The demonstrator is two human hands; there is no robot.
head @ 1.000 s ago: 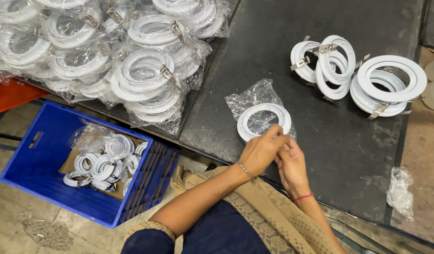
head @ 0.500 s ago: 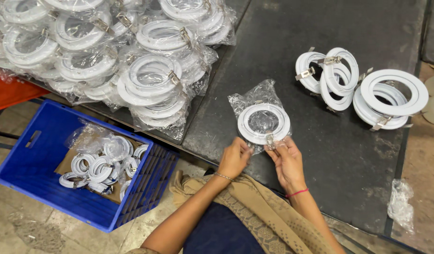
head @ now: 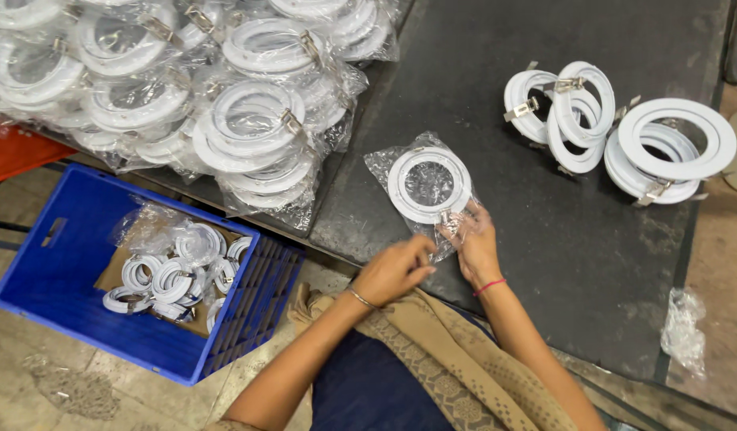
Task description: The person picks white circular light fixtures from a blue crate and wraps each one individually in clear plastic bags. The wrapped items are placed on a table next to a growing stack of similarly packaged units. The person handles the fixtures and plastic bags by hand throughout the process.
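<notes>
Dark matting covers the bench (head: 544, 263), whose near edge runs diagonally above a blue crate (head: 73, 295) on the floor. From my remote seat I read 1 white ring fitting (head: 429, 185) lying flat inside a clear plastic bag (head: 420, 187), close to the near edge of the bench, roughly at its middle.

Change since 0.5 s ago: both hands have shifted to the bag's open end, at the side nearest the person. The right hand (head: 474, 249) now pinches the film just below the ring, beside its metal spring clip; fingers closed on plastic, not on the ring itself. The left hand (head: 392, 271) has drawn back slightly off the bench edge, fingers curled together, their tips just touching the bag's loose end; I cannot tell whether they grip it. I judge this as the ring seated in its bag, with the mouth being gathered or folded.

Compared with 1.0 s ago: then the hands overlapped below the ring, covering the bag's end; now they are parted and the whole ring shows.

Unmoved: the heap of bagged rings (head: 249, 136) at the far-left corner, 3 loose unbagged rings (head: 616, 132) towards the right edge, a crumpled spare bag (head: 681, 331) at the near-right corner, and small rings in the crate.
</notes>
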